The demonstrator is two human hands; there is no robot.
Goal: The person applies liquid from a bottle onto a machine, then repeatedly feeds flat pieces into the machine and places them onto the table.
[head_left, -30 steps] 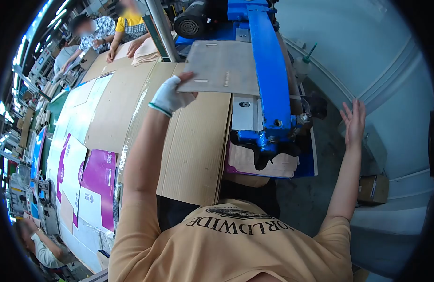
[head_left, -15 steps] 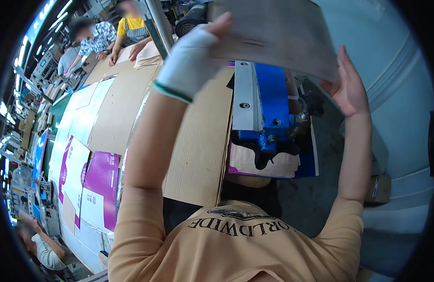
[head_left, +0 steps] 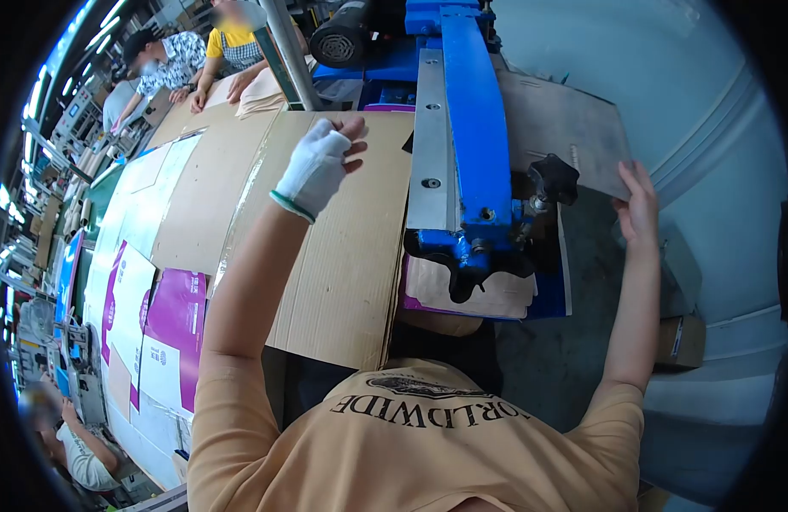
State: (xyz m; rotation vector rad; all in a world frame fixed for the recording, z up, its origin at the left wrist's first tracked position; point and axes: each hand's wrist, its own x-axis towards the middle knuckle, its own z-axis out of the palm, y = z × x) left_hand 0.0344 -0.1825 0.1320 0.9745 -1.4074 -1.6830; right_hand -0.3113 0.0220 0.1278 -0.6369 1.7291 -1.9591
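My left hand (head_left: 319, 164), in a white fingerless glove with a green cuff, hovers over the cardboard-covered table (head_left: 338, 256). Its fingers are loosely bent and a little apart, with nothing seen in them. My right hand (head_left: 638, 205) grips the near right corner of a flat greyish-brown sheet (head_left: 573, 128). That sheet lies to the right of the blue machine arm (head_left: 479, 119), which hides its left edge. Black star-shaped knobs (head_left: 554, 178) sit on the machine's near end. Below them rests a stack of pale pink sheets (head_left: 471, 286).
Purple and white printed sheets (head_left: 174, 324) lie on the table at left. A metal post (head_left: 290, 55) and a motor (head_left: 341, 38) stand at the back. Two co-workers (head_left: 176, 64) work at the far left; another person (head_left: 82, 448) is at lower left. A cardboard box (head_left: 680, 341) sits at right.
My left hand has let go of the sheet and moved left and down. The sheet has come down from in front of the machine to its right side, still in my right hand.
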